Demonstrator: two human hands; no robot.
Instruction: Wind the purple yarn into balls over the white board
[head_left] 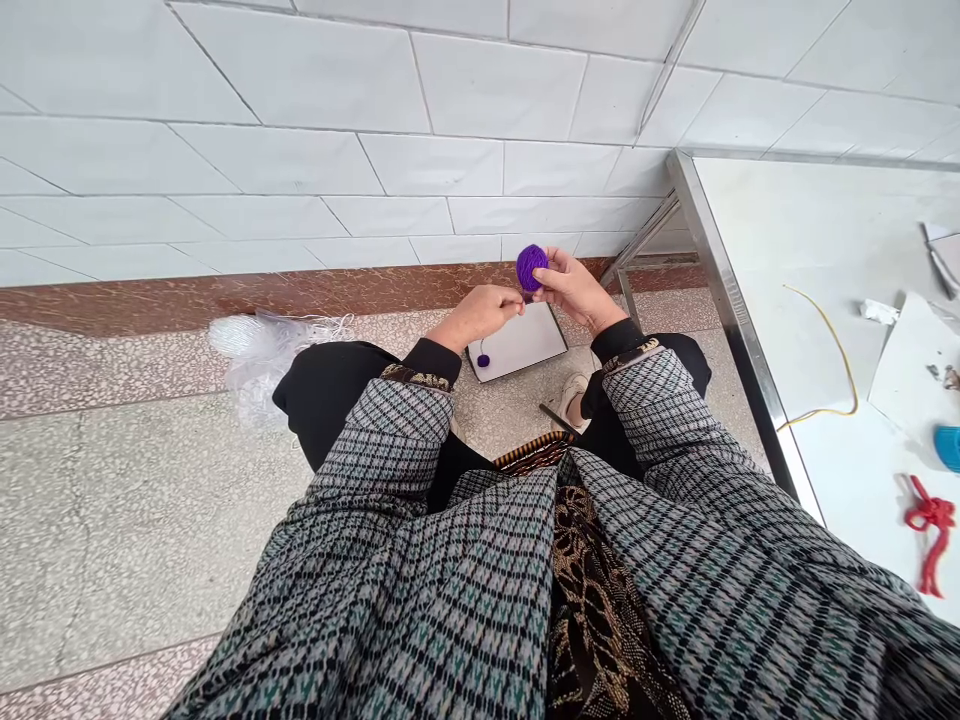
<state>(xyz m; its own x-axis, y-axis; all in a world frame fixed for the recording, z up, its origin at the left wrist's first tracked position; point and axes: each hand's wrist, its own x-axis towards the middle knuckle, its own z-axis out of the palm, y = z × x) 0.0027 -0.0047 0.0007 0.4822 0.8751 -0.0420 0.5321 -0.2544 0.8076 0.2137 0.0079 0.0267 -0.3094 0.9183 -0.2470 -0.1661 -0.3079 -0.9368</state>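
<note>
A ball of purple yarn (530,267) is held up in front of the tiled wall. My right hand (574,288) is closed around its right side, the thumb resting on its front. Just left of and below the ball, my left hand (480,314) is closed in a pinch at a purple strand that hangs by the ball; the strand is thin and partly hidden by the fingers. Below, a smaller purple yarn ball (484,361) lies on a white, dark-edged board (521,345) on the floor, with a bit of thread rising from it.
Clear plastic bags with pale yarn (255,355) lie on the floor at left. At right stands a metal-edged white table (757,300) bearing a yellow cord (844,365), a red knotted cord (932,520) and a blue object (949,447). The tiled wall (427,165) is close ahead.
</note>
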